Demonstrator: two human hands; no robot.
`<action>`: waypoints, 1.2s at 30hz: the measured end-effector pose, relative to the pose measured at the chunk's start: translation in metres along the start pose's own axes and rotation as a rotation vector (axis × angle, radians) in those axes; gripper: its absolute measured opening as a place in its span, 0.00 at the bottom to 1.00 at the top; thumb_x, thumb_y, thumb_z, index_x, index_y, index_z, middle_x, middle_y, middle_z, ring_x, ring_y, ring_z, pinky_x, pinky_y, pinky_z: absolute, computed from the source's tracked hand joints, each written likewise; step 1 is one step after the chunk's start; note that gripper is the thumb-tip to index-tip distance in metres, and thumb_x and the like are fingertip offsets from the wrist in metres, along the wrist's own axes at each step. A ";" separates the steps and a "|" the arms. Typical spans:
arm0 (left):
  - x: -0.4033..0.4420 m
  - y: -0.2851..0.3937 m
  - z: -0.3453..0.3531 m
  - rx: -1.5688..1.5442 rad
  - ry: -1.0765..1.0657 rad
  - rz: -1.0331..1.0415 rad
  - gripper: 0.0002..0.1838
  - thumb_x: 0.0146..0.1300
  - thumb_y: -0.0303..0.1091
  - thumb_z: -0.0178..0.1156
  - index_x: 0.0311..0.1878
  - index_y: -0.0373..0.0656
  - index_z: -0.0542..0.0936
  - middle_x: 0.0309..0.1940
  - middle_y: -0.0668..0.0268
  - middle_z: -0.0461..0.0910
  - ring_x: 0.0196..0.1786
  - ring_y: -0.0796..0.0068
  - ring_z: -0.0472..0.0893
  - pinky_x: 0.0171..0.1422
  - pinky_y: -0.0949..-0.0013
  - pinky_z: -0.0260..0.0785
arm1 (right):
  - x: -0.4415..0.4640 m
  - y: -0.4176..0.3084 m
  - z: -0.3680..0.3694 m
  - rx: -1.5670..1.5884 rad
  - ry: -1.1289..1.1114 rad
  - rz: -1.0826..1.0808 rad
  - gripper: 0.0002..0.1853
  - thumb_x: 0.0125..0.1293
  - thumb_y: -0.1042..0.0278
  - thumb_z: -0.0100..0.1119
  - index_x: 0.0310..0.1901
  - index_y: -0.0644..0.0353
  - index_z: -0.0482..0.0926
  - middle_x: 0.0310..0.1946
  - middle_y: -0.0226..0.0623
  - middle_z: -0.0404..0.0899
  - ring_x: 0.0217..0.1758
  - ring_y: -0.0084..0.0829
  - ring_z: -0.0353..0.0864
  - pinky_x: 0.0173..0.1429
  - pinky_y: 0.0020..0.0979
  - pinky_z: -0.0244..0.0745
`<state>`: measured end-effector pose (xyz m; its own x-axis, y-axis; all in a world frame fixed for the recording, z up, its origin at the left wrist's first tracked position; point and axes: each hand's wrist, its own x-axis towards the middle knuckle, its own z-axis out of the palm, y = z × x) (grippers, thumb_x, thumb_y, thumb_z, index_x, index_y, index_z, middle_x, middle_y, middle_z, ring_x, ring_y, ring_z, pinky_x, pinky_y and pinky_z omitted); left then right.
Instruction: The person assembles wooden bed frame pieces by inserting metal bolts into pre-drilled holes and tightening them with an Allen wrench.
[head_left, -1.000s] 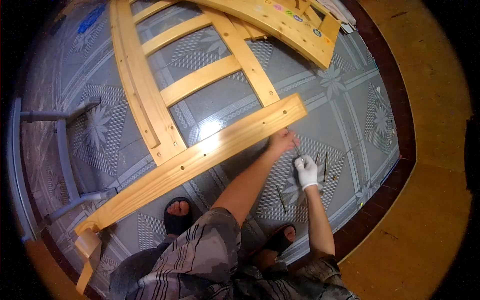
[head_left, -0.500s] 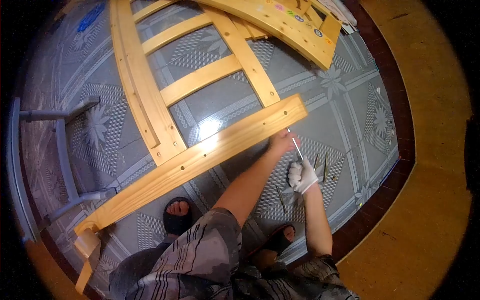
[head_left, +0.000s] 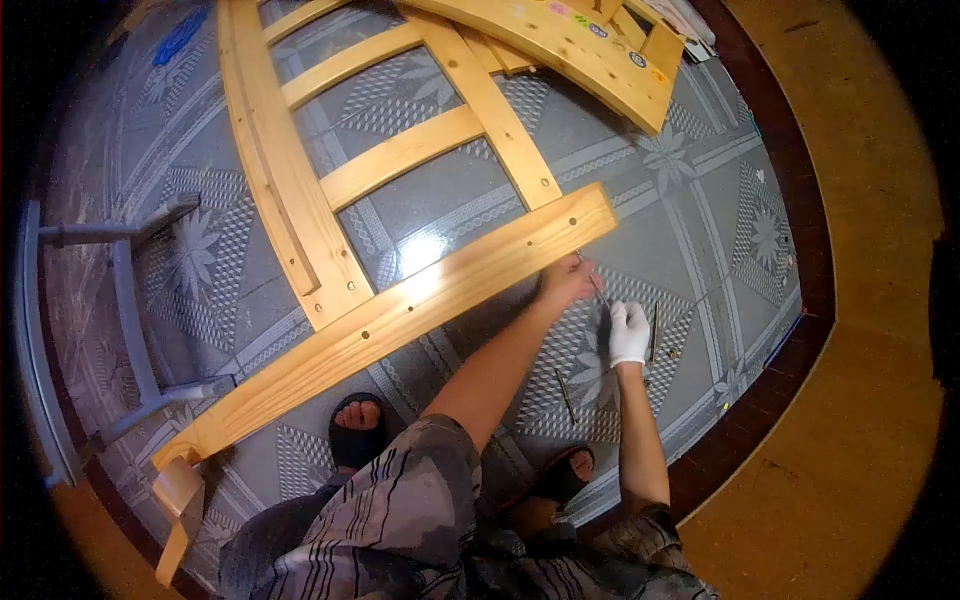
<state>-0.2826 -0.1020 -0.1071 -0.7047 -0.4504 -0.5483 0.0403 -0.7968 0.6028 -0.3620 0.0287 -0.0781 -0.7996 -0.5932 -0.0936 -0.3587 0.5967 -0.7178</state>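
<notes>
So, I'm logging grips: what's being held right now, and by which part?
A thin metal rod: the bare left hand holds it near its upper end, and the gloved right hand is at its lower end, its exact grip unclear.

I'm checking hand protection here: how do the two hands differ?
The left hand is bare, while the right hand wears a white glove. The left hand is close by the edge of the wooden board; the right hand is farther from it. Both are at the same thin rod.
</notes>
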 end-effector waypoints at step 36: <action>-0.011 0.017 0.005 -0.139 0.086 -0.010 0.15 0.62 0.38 0.41 0.44 0.37 0.67 0.39 0.57 0.74 0.44 0.67 0.75 0.51 0.67 0.64 | -0.018 -0.009 0.010 -0.292 0.121 -0.409 0.06 0.53 0.66 0.50 0.30 0.56 0.74 0.24 0.40 0.71 0.30 0.41 0.70 0.33 0.38 0.65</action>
<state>-0.2773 -0.1090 -0.0878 -0.6423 -0.4707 -0.6049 0.1359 -0.8466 0.5145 -0.3400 0.0285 -0.0766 -0.6093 -0.7535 0.2470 -0.7596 0.4652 -0.4545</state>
